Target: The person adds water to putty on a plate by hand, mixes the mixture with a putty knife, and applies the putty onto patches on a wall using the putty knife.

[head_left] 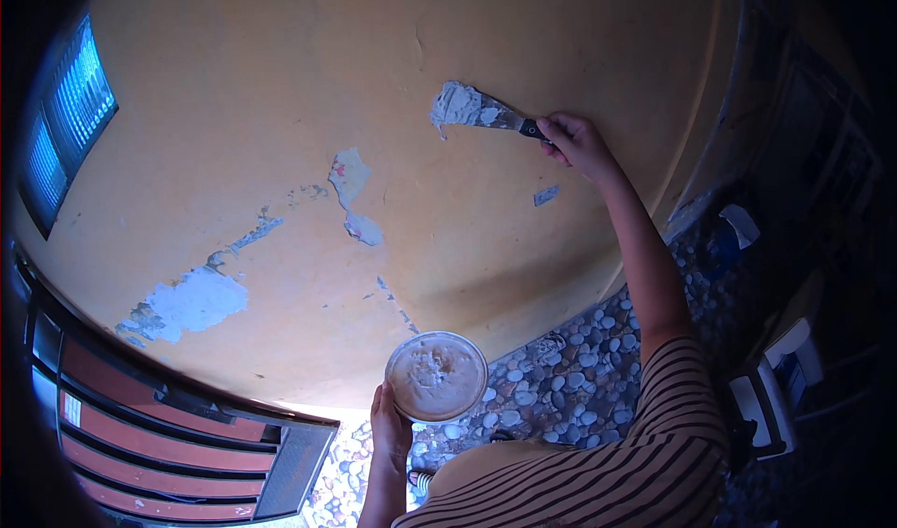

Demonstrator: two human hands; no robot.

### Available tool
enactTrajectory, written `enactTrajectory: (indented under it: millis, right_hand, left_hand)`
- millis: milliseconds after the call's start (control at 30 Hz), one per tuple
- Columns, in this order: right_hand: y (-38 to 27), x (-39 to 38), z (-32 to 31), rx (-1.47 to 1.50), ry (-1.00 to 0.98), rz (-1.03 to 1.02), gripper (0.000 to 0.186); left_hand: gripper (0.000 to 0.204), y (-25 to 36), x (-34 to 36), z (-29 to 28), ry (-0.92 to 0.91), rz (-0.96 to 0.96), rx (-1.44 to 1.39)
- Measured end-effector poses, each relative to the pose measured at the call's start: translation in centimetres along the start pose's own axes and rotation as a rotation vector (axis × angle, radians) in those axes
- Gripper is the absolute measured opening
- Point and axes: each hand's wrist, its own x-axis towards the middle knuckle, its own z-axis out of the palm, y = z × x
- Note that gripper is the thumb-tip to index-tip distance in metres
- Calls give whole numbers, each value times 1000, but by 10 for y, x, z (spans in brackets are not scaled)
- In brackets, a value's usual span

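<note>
My right hand (572, 143) is closed on the black handle of a putty knife (500, 117), raised at the yellow wall (505, 33); a thick lump of pale paste (456, 103) covers the blade's end. Low in the view, my left hand (389, 420) grips a round tub (437, 414) full of pale paste with a rough middle. Peeled patches (348, 184) mark the wall left of the knife, with a larger white patch (198, 299) lower down and a small grey one (546, 195) below the blade.
A window (70, 112) is at the upper left. A barred opening with red slats (168, 444) lies lower left. The pebble-patterned floor (561, 374) runs along the wall's foot. At the right stand a blue-and-white object (729, 234) and a white object with dark parts (766, 388), both unclear.
</note>
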Motion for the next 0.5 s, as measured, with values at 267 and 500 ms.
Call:
enactTrajectory:
  millis: [267, 500]
  right_hand:
    - [-1, -27, -3, 87, -25, 41, 27]
    - [-7, -25, 20, 140, -10, -53, 27]
  left_hand:
    - [32, 3, -4, -9, 33, 16, -11]
    - [32, 4, -7, -10, 26, 12, 5]
